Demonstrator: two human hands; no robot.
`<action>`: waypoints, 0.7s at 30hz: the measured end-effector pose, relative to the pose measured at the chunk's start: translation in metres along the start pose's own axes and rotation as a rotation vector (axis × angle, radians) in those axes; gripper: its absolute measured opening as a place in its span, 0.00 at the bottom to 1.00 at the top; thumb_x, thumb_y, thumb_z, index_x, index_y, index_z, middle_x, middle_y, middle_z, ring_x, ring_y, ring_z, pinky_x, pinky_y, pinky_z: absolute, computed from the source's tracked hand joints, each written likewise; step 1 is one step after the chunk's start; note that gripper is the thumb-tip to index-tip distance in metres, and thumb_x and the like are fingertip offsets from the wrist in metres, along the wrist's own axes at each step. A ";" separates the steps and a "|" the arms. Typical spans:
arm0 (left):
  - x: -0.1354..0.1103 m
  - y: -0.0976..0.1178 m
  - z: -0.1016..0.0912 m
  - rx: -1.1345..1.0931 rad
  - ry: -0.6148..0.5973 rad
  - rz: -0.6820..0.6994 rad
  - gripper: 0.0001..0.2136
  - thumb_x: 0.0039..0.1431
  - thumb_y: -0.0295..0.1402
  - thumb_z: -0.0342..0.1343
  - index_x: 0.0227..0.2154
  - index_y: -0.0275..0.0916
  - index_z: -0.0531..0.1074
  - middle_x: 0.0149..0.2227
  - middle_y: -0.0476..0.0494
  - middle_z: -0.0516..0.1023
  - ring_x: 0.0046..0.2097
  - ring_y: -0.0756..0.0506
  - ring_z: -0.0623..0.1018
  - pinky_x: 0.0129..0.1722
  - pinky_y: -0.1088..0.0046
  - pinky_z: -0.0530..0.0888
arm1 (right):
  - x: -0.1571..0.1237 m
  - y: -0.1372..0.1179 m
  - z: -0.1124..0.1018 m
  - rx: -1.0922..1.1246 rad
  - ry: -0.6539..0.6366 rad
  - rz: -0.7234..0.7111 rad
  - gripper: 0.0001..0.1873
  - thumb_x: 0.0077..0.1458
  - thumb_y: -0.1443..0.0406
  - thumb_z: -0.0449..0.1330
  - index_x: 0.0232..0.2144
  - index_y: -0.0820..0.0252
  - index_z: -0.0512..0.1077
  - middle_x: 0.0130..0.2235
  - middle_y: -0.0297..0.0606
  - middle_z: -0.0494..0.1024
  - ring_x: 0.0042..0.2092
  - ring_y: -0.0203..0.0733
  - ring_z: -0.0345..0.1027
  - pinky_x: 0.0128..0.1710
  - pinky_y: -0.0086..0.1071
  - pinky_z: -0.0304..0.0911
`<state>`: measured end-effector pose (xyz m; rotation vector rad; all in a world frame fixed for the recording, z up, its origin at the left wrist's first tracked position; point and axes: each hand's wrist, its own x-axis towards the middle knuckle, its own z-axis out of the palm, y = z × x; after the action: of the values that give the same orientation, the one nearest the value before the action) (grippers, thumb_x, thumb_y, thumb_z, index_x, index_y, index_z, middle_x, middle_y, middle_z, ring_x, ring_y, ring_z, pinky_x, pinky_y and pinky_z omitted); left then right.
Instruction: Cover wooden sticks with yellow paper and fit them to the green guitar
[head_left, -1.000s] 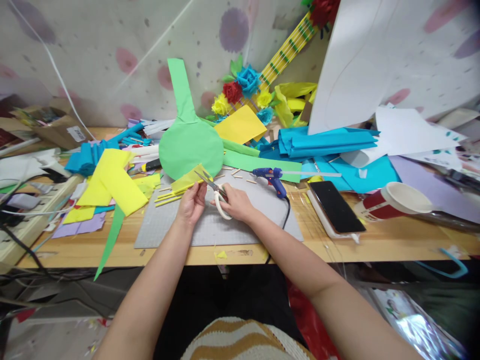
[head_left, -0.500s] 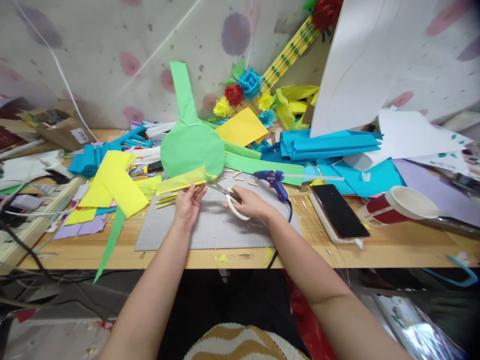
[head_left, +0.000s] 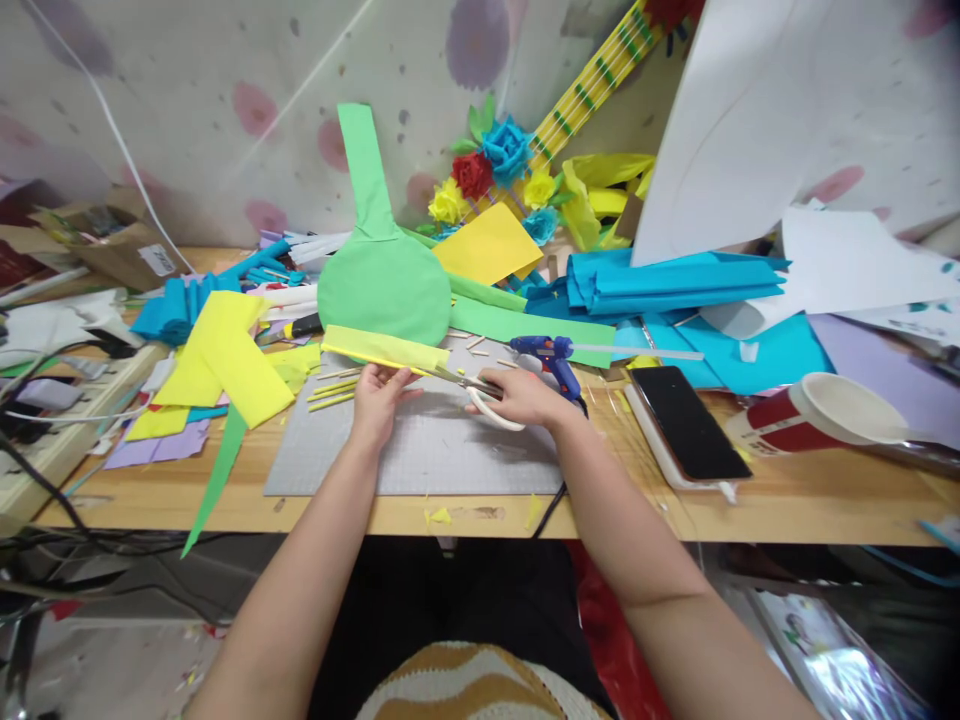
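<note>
My left hand pinches the near edge of a folded yellow paper strip lying almost level above the grey cutting mat. My right hand is closed round the white handles of a pair of scissors, whose blades point left and meet the strip's right end. Thin yellow sticks lie on the mat just left of my left hand.
A blue glue gun lies right behind my right hand, its cord running off the table edge. A black phone and a tipped red paper cup lie to the right. Green, yellow and blue paper crowds the back and left.
The yellow strip has swung from tilted up to nearly level and shifted left. My right hand with the scissors has moved right, the blades now pointing flat along the strip's end.
</note>
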<state>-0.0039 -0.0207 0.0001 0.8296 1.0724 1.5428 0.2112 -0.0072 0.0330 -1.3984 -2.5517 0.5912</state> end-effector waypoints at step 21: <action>-0.001 -0.002 0.001 0.024 -0.026 0.005 0.19 0.35 0.31 0.65 0.32 0.37 0.64 0.30 0.49 0.75 0.28 0.50 0.77 0.28 0.75 0.75 | -0.001 -0.004 0.003 -0.069 0.051 0.003 0.20 0.47 0.48 0.53 0.31 0.57 0.67 0.30 0.36 0.73 0.30 0.36 0.61 0.26 0.28 0.45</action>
<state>-0.0018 -0.0211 -0.0015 0.8674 1.0724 1.5221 0.2081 -0.0105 0.0320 -1.4208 -2.5528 0.4652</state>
